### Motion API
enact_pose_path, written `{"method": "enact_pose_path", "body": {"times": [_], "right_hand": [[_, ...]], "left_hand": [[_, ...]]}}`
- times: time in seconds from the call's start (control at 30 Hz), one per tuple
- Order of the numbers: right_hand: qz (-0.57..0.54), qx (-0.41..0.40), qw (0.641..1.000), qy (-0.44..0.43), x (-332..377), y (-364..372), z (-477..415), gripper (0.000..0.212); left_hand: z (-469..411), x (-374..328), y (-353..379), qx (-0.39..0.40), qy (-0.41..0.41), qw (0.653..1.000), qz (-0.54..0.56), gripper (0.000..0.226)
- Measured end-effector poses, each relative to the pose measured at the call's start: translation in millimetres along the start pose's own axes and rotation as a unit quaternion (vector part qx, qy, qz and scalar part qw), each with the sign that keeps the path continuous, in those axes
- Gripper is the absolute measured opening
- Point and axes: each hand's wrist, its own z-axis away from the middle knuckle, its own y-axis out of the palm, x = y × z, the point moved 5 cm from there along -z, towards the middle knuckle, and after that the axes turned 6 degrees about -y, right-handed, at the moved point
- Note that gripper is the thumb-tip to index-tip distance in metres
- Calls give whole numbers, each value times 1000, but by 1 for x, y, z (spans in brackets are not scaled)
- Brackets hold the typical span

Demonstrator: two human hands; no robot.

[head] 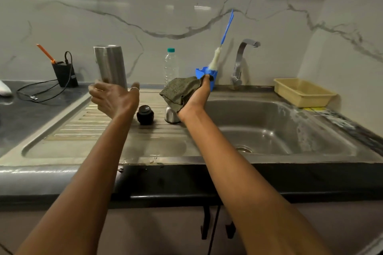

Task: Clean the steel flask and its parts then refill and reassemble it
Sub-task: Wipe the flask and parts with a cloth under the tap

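The steel flask body (110, 65) stands upright at the back of the ribbed drainboard (87, 130). My left hand (114, 99) is open just in front of its base, fingers and thumb spread to either side, and hides the bottom edge. My right hand (196, 97) is shut on an olive-green cloth (179, 91), held above the drainboard beside the basin. A black stopper (145, 114) sits on the drainboard between my hands. The steel cap cup (171, 117) stands upside down beside it, partly hidden under the cloth.
A clear plastic water bottle (171, 64) and a blue holder (200, 73) with a bottle brush (215, 60) stand at the back. The tap (240, 60) is over the sink basin (279, 126). A yellow tray (302, 92) sits right. A black charger (65, 73) and cable lie left.
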Motion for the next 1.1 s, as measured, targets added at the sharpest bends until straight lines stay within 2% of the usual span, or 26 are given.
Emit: {"method": "enact_pose_path", "body": {"times": [0.1, 0.2, 0.33, 0.43, 0.53, 0.67, 0.83, 0.93, 1.03, 1.1], "right_hand": [[-3, 1, 1000, -9, 1, -3, -8, 75], [8, 21, 1000, -16, 4, -2, -11, 72], [8, 36, 999, -15, 13, 0, -17, 75], [9, 37, 999, -8, 25, -3, -21, 70], [-19, 51, 998, -19, 46, -8, -25, 60], [-1, 72, 997, -36, 90, -24, -26, 71], [20, 97, 992, -77, 154, -55, -32, 75], [101, 85, 985, -115, 190, -88, -41, 69], [159, 57, 974, -151, 214, -126, -54, 71], [199, 52, 965, -165, 218, -140, -55, 76]], "left_hand": [[-20, 4, 9, 39, -7, 998, 38, 108], [-34, 5, 15, 63, -15, 996, 65, 94], [-34, -2, 14, 28, -11, 998, 60, 75], [-19, -23, 11, 0, 34, 997, 69, 74], [2, -55, 11, 4, 101, 992, 81, 78], [52, -100, 25, 60, 195, 972, 114, 77], [125, -130, 68, 178, 216, 950, 140, 63], [167, -131, 105, 255, 176, 936, 170, 52], [200, -126, 150, 360, 57, 894, 261, 59], [212, -119, 170, 400, -19, 868, 294, 67]]}}
